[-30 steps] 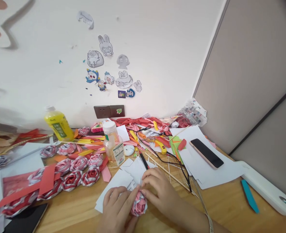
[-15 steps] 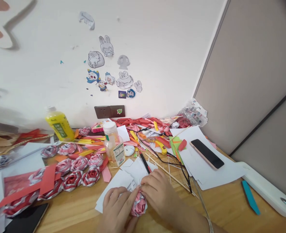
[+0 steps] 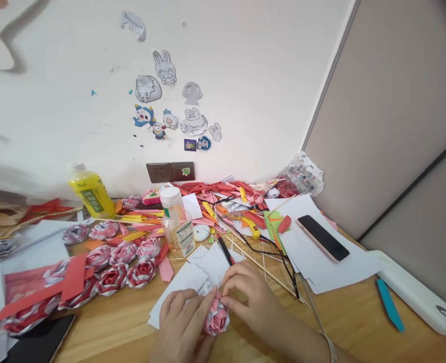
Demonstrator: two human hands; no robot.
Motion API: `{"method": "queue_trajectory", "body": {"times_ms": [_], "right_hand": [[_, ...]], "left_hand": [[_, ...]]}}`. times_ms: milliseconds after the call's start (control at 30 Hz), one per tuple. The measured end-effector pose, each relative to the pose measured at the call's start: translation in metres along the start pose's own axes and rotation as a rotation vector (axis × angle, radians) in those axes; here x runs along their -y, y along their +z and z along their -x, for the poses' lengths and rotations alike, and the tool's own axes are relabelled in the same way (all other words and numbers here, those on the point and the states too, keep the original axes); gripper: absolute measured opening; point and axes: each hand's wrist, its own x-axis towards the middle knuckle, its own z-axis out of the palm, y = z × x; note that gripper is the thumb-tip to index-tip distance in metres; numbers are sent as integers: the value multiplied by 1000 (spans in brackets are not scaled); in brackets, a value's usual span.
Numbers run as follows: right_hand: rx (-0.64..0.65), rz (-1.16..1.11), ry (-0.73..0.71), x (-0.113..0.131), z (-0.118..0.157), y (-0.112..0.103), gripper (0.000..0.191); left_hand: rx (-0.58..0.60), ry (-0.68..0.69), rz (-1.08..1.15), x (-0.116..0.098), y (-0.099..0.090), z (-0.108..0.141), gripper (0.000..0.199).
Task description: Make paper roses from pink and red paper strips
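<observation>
A pink-and-white folded paper rose (image 3: 217, 319) is held low over the wooden table. My left hand (image 3: 185, 320) closes around its left side, with the forefinger stretched along the upper edge and the thumb underneath. My right hand (image 3: 251, 297) has its thumb and bent fingers at the rose's upper right edge, with a small gap showing between the fingertips. A thin pale strip stands up between the two hands. Beyond them lie loose white paper pieces (image 3: 179, 287) and a black-and-red pen (image 3: 226, 250).
Several finished paper roses (image 3: 111, 279) lie at the left, near a dark phone (image 3: 41, 339). A clear jar (image 3: 178, 227) and a yellow drink bottle (image 3: 92, 194) stand behind. Thin sticks (image 3: 270, 272), a glue gun (image 3: 252, 227), and a pink-edged phone (image 3: 323, 238) on white sheets occupy the right.
My right fingers have loosened and spread slightly at the top of the rose, baring more of its edge and the thin strip. My left hand keeps its hold.
</observation>
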Motion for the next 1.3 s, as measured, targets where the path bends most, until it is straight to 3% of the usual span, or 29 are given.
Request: {"method": "queue_trajectory", "body": {"times_ms": [233,367,533,767,1033,1300], "right_hand": [[-30,326,-312,-4,4,7,25],[-4,401,-390,-1,4,8,29],[45,319,-287,6,1,2,26],[57,262,-215,6,3,-5,28],[153,226,-250,5,2,-2,37],[98,203,-243,2,4,-1,38]], "left_hand": [[4,-3,5,2,2,3,47],[-16,-63,28,3,5,4,47],[-79,-135,30,2,8,5,43],[-62,-163,49,2,7,5,44],[-86,-155,79,1,6,4,45],[-100,-202,93,2,9,6,44]]}}
